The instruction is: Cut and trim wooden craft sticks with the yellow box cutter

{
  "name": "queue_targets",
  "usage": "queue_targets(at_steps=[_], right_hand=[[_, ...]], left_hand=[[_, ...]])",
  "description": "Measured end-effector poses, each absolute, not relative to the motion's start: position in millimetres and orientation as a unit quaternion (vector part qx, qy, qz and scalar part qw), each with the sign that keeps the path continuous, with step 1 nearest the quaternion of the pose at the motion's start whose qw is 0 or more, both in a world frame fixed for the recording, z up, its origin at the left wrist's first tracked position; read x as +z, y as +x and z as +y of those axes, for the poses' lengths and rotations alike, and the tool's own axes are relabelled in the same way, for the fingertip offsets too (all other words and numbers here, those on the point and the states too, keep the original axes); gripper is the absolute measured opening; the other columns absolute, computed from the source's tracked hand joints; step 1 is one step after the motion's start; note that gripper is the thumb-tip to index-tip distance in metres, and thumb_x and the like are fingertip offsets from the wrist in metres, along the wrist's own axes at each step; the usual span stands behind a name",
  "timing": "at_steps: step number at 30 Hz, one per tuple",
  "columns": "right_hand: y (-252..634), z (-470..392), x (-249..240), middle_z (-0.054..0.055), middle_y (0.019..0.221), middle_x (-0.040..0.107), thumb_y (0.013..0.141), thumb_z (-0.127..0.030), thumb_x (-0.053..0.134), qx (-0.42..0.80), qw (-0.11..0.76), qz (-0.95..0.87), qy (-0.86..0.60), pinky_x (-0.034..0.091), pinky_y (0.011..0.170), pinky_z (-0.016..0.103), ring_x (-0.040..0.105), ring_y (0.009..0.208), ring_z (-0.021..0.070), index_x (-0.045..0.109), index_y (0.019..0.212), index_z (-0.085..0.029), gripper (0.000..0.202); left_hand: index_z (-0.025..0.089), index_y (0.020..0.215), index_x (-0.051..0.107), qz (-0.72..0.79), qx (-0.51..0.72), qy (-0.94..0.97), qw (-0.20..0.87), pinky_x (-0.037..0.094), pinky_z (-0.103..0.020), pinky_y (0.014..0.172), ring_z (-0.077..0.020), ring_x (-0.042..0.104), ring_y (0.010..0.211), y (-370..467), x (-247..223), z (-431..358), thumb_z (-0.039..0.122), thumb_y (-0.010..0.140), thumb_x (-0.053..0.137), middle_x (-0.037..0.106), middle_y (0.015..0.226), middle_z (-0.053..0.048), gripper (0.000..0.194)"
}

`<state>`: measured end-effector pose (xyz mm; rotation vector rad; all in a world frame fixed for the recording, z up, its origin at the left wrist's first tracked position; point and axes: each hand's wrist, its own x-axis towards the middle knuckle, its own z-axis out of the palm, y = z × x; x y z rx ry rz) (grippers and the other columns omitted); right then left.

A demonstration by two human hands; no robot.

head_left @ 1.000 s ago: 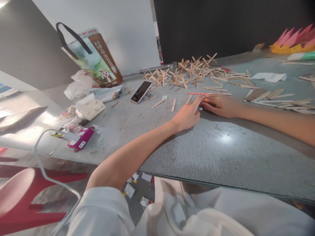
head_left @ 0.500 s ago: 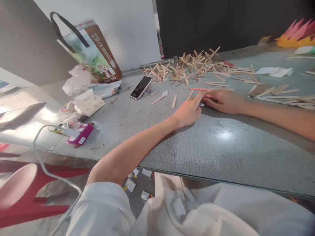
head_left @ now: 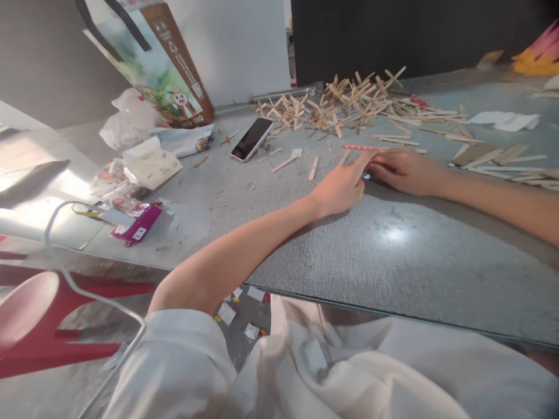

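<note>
My left hand (head_left: 340, 187) rests low on the grey table with its fingers curled and its index finger reaching to my right hand. Curled as well, my right hand (head_left: 404, 170) meets it at the fingertips. Between them a small pale bit (head_left: 367, 176) peeks out, too covered to name; what the fingers grip is hidden. Just beyond the hands lies a thin red stick with a pale pattern (head_left: 356, 147), its right part behind the fingers. Loose wooden craft sticks (head_left: 313, 167) lie to the left of the hands.
A pile of crossed craft sticks (head_left: 340, 110) stands at the back. A phone (head_left: 252, 139), a carton with a black handle (head_left: 174, 75), a purple packet (head_left: 136, 224) and wrappers lie left. More flat sticks (head_left: 502, 160) and white paper (head_left: 504, 120) are right. A cable (head_left: 65, 262) hangs at left.
The camera view has shifted slightly, so the table things sit higher in the picture. Both hands stay together in the same place, with hardly any change in the fingers.
</note>
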<state>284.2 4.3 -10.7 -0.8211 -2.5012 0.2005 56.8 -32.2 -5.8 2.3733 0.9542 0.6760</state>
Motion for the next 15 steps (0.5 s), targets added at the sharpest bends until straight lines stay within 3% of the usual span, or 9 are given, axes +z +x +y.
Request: queue_targets(at_steps=[9,15], right_hand=[[278.5,2.7,-6.7,0.015,0.122,0.08,0.11,-0.042,0.046,0.084,0.269,-0.915,-0.29,0.053,0.105,0.048,0.074,0.112,0.0305,0.076,0.11,-0.023,0.036],[279.1,4.4,-8.6,0.008,0.119,0.081,0.109,-0.041,0.048,0.07,0.276,-0.915,-0.287,0.057,0.1,0.047,0.075,0.113,0.0289,0.076,0.107,-0.029,0.031]], left_hand=[[0.012,0.167,0.033,0.346,0.249,0.876,0.223,0.053,-0.041,0.108,-0.0273,0.07,0.123,53.3,-2.0,-34.7,0.007,0.097,0.037,0.069,0.139,-0.018,0.07],[0.019,0.171,0.028,0.35,0.242,0.882,0.204,0.054,-0.041,0.108,-0.0259,0.069,0.124,52.8,-1.5,-34.8,0.008,0.097,0.039,0.072,0.132,-0.015,0.075]])
